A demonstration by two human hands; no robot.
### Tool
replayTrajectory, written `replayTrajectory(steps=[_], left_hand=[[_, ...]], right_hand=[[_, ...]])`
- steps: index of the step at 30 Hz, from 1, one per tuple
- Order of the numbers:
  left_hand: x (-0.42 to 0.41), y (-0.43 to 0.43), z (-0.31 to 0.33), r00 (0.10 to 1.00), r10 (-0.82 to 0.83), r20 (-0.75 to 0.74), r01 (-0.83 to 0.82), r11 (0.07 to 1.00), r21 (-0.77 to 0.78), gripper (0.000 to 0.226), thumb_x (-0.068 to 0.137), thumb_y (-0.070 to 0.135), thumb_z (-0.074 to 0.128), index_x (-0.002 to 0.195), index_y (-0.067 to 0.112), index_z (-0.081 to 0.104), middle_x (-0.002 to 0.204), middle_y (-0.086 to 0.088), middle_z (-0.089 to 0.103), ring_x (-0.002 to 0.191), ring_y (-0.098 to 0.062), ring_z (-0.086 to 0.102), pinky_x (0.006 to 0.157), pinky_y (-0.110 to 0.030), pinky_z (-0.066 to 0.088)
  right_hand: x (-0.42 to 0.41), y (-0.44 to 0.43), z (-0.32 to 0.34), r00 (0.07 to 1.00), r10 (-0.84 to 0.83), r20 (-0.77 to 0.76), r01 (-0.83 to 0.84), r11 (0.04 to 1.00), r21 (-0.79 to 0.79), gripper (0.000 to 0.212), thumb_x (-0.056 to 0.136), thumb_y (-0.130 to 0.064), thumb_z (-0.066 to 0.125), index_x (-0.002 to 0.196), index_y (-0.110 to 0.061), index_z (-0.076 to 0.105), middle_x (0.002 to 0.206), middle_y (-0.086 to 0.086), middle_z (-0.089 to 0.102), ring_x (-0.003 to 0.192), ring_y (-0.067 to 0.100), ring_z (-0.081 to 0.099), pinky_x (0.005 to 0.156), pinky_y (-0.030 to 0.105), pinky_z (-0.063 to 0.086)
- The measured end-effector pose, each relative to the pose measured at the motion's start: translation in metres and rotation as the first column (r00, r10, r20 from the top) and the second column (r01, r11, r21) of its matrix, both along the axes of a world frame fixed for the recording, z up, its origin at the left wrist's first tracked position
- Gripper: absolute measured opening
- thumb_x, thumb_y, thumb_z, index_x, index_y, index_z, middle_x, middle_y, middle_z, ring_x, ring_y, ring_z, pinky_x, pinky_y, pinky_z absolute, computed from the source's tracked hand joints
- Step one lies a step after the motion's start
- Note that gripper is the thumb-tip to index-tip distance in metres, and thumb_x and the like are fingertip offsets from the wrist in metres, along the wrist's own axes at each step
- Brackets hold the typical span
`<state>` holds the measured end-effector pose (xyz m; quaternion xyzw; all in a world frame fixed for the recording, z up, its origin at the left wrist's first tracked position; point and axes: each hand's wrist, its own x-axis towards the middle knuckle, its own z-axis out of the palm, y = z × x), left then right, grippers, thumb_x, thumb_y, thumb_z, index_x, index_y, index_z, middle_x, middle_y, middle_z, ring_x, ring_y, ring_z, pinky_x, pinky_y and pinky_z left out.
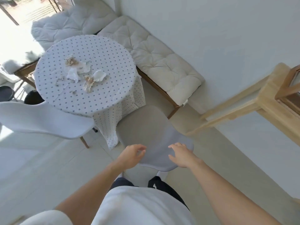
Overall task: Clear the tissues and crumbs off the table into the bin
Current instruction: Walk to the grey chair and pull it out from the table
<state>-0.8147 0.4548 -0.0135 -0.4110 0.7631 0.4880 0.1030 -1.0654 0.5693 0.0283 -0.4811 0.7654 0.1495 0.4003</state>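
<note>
A round table (105,88) under a dotted white cloth stands ahead of me. Several crumpled white tissues (73,74) lie near its middle, mixed with beige crumbs (70,60) and scattered bits (74,92). A dark round bin (33,98) shows at the table's left, partly hidden by a chair. My left hand (132,154) and my right hand (181,154) are both open and empty. They hover at the back edge of a grey chair (151,132), well short of the table.
A white moulded chair (40,119) stands at the left of the table. A cushioned bench (155,60) runs along the white wall behind it. A light wooden frame (266,101) juts in at the right. Pale floor lies around me.
</note>
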Motion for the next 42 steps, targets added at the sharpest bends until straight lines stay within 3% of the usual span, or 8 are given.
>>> replayTrajectory(steps=[8, 13, 16, 21, 25, 30, 36, 42], left_hand=[[-0.059, 0.067, -0.012, 0.987, 0.154, 0.032, -0.156, 0.985, 0.07, 0.041, 0.105, 0.04, 0.052, 0.141, 0.025, 0.065, 0.14, 0.009, 0.067, 0.128, -0.012, 0.062, 0.113, -0.033, 0.047], [-0.097, 0.098, -0.027, 0.989, 0.134, 0.065, -0.138, 0.988, 0.07, 0.054, 0.101, 0.049, 0.06, 0.148, 0.022, 0.059, 0.147, 0.005, 0.063, 0.136, -0.016, 0.057, 0.116, -0.033, 0.043], [-0.118, 0.114, -0.04, 0.987, 0.126, 0.102, -0.134, 0.987, 0.083, 0.062, 0.099, 0.054, 0.061, 0.151, 0.019, 0.055, 0.148, 0.0, 0.062, 0.136, -0.022, 0.057, 0.115, -0.037, 0.043], [-0.147, 0.142, -0.057, 0.987, 0.079, 0.137, -0.091, 0.993, 0.077, 0.063, 0.103, 0.057, 0.053, 0.152, 0.018, 0.051, 0.149, -0.004, 0.058, 0.135, -0.026, 0.055, 0.114, -0.043, 0.043], [-0.161, 0.15, -0.072, 0.98, 0.004, 0.198, -0.008, 1.0, 0.018, 0.059, 0.112, 0.051, 0.024, 0.161, 0.021, 0.037, 0.163, -0.002, 0.042, 0.149, -0.027, 0.042, 0.122, -0.053, 0.029], [-0.16, 0.152, -0.083, 0.963, -0.043, 0.267, 0.081, 0.988, -0.132, 0.08, 0.103, 0.072, 0.018, 0.163, 0.019, 0.029, 0.166, 0.0, 0.037, 0.152, -0.024, 0.037, 0.123, -0.046, 0.027], [-0.154, 0.14, -0.085, 0.945, 0.041, 0.323, 0.048, 0.963, -0.264, 0.073, 0.106, 0.066, 0.017, 0.16, 0.02, 0.035, 0.161, 0.001, 0.045, 0.143, -0.026, 0.046, 0.116, -0.042, 0.035], [-0.134, 0.099, -0.086, 0.934, 0.092, 0.346, 0.009, 0.96, -0.279, 0.072, 0.106, 0.066, 0.017, 0.16, 0.022, 0.036, 0.161, 0.002, 0.045, 0.144, -0.026, 0.046, 0.117, -0.04, 0.034]], right_hand=[[-0.065, 0.01, -0.03, 0.946, 0.313, 0.083, -0.322, 0.938, 0.13, 0.086, 0.085, -0.072, 0.067, 0.158, -0.034, 0.04, 0.164, -0.001, 0.036, 0.154, 0.022, 0.027, 0.118, 0.047, 0.03], [-0.091, 0.023, -0.058, 0.887, 0.46, 0.049, -0.462, 0.877, 0.135, 0.055, 0.103, -0.058, 0.051, 0.154, -0.04, 0.045, 0.166, 0.002, 0.035, 0.156, 0.022, 0.023, 0.122, 0.05, 0.022], [-0.106, 0.026, -0.072, 0.851, 0.523, 0.044, -0.525, 0.846, 0.097, 0.056, 0.104, -0.063, 0.04, 0.154, -0.039, 0.044, 0.164, 0.002, 0.037, 0.157, 0.021, 0.02, 0.123, 0.054, 0.018], [-0.126, 0.043, -0.088, 0.858, 0.509, 0.074, -0.514, 0.854, 0.077, 0.074, 0.101, -0.072, 0.034, 0.164, -0.033, 0.025, 0.176, 0.003, 0.01, 0.163, 0.021, -0.007, 0.13, 0.054, 0.01], [-0.127, 0.054, -0.099, 0.825, 0.564, 0.034, -0.565, 0.825, 0.022, 0.07, 0.107, -0.063, 0.022, 0.166, -0.025, 0.015, 0.176, 0.007, -0.001, 0.162, 0.025, -0.019, 0.129, 0.054, 0.013], [-0.126, 0.054, -0.105, 0.805, 0.592, -0.028, -0.593, 0.804, -0.051, 0.068, 0.107, -0.062, 0.016, 0.163, -0.024, 0.019, 0.175, 0.009, 0.002, 0.161, 0.028, -0.019, 0.128, 0.055, 0.016], [-0.117, 0.023, -0.106, 0.792, 0.611, -0.006, -0.609, 0.789, -0.073, 0.067, 0.106, -0.063, 0.019, 0.161, -0.026, 0.024, 0.174, 0.005, 0.011, 0.162, 0.027, -0.013, 0.127, 0.054, 0.019], [-0.094, -0.027, -0.105, 0.792, 0.61, -0.008, -0.608, 0.788, -0.096, 0.068, 0.105, -0.066, 0.022, 0.161, -0.027, 0.028, 0.171, 0.005, 0.022, 0.163, 0.027, -0.004, 0.127, 0.051, 0.02]])
